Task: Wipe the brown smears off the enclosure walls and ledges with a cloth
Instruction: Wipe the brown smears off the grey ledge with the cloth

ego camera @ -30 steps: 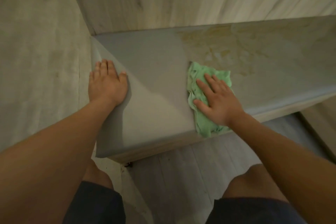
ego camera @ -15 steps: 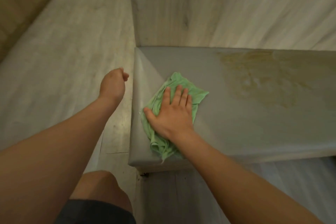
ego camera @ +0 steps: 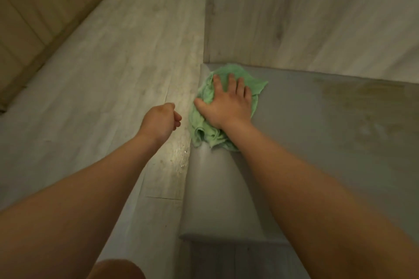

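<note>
Right hand [ego camera: 226, 106] flat on green cloth [ego camera: 255, 85], fingers spread, pressing it into far-left corner of grey ledge [ego camera: 294, 154]. Left hand [ego camera: 159, 121] at cloth's 9 o'clock, curled, holding nothing. Mid-wipe, looks like. Brown smear [ego camera: 353, 106] at 3 o'clock: next sweep should go right.

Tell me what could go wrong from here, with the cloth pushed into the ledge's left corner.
The brown smear sits far right on the ledge, apart from the green cloth, so it could get missed.
The cloth is bunched under the right hand at the ledge's left edge; it may wipe unevenly or slip off.
The left hand hangs curled in the air, bracing nothing, so a hard lean could be unsteady.
</note>
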{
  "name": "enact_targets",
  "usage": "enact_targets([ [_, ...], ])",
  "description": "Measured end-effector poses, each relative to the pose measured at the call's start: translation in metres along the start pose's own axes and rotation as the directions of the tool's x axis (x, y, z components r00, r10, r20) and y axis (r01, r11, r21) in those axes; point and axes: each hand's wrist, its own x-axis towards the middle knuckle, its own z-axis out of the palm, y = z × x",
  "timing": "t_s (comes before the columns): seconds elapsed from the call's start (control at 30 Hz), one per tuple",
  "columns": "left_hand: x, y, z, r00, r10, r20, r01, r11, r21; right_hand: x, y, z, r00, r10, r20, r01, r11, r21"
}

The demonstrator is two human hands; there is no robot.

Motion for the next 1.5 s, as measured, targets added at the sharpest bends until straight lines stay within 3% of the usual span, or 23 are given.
enact_targets([
  [0.23,-0.014,-0.035,-0.025,0.999,-0.016,-0.052,0.018,0.999,0.049,0.057,-0.016,-0.003,0.996,-0.077,0.045,0.080,0.995,-0.068],
  [0.4,-0.038,-0.023,-0.032,0.995,-0.050,-0.087,0.050,0.999,0.001,0.009,-0.010,-0.012,0.945,-0.276,0.175,0.285,0.958,-0.030],
  [0.53,-0.050,0.013,-0.018,0.995,0.009,-0.095,-0.008,1.000,0.009,-0.068,-0.004,-0.007,0.918,-0.351,0.187,0.360,0.933,-0.016],
  [0.77,-0.070,0.063,0.034,0.981,0.180,-0.065,-0.152,0.939,0.308,-0.182,0.067,-0.015,0.734,-0.646,0.210,0.661,0.751,0.002],
  [0.83,-0.075,0.076,0.057,0.964,0.263,-0.038,-0.226,0.885,0.407,-0.183,0.109,-0.022,0.767,-0.607,0.209,0.620,0.785,0.002],
  [0.9,-0.078,0.088,0.080,0.951,0.306,0.055,-0.290,0.811,0.509,-0.173,0.147,-0.030,0.860,-0.476,0.183,0.487,0.873,-0.017],
  [1.03,-0.083,0.093,0.113,0.956,0.227,0.188,-0.294,0.682,0.670,-0.127,0.177,-0.034,0.958,-0.257,0.130,0.262,0.965,-0.022],
  [1.13,-0.093,0.088,0.126,0.962,0.194,0.191,-0.272,0.636,0.722,-0.085,0.175,-0.033,0.985,-0.144,0.093,0.145,0.989,-0.005],
  [1.3,-0.101,0.096,0.140,0.928,0.300,0.220,-0.357,0.558,0.749,-0.037,0.178,-0.039,0.998,-0.014,0.058,0.013,1.000,0.007],
  [1.5,-0.092,0.126,0.185,0.942,0.263,0.208,-0.329,0.609,0.722,-0.003,0.218,-0.053,0.992,0.093,0.089,-0.096,0.995,0.024],
])
